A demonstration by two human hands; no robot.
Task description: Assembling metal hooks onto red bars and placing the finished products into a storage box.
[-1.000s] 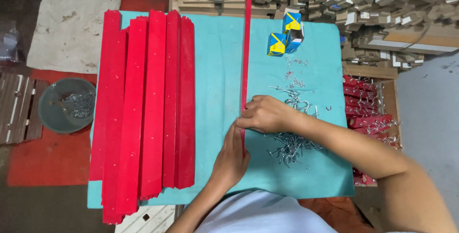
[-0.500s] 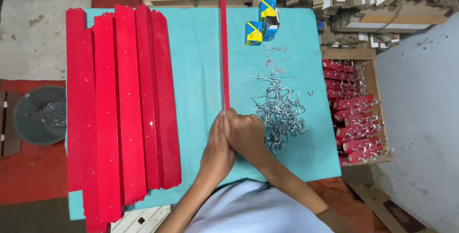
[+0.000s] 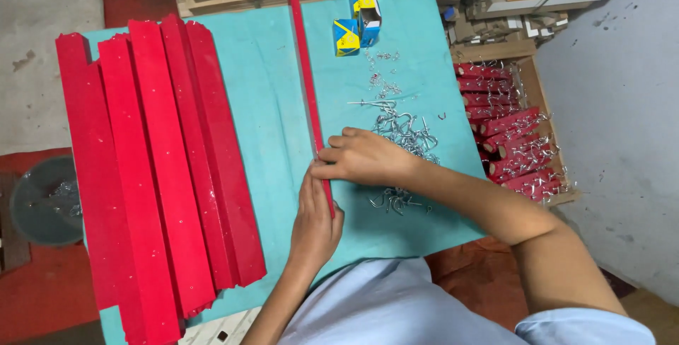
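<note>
A long thin red strip [image 3: 303,69] lies lengthwise down the middle of a turquoise table [image 3: 269,111]. My left hand [image 3: 314,226] rests flat on the strip's near end, fingers pointing up along it. My right hand [image 3: 364,157] lies across the strip just above, fingertips pinching its edge. A heap of small silver metal hooks [image 3: 403,133] lies right beside my right hand. Whether a hook is between the fingers is hidden.
Several long red folded strips [image 3: 155,168] lie side by side on the left half of the table. Two small blue-and-yellow boxes [image 3: 357,19] stand at the far edge. A wooden crate [image 3: 527,55] with red rolled pieces sits to the right. A dark round bowl [image 3: 39,200] lies on the floor at left.
The view has shifted and come closer. My right hand went from beside the hook heap to the strip, and both hands now sit together on the strip's near part.
</note>
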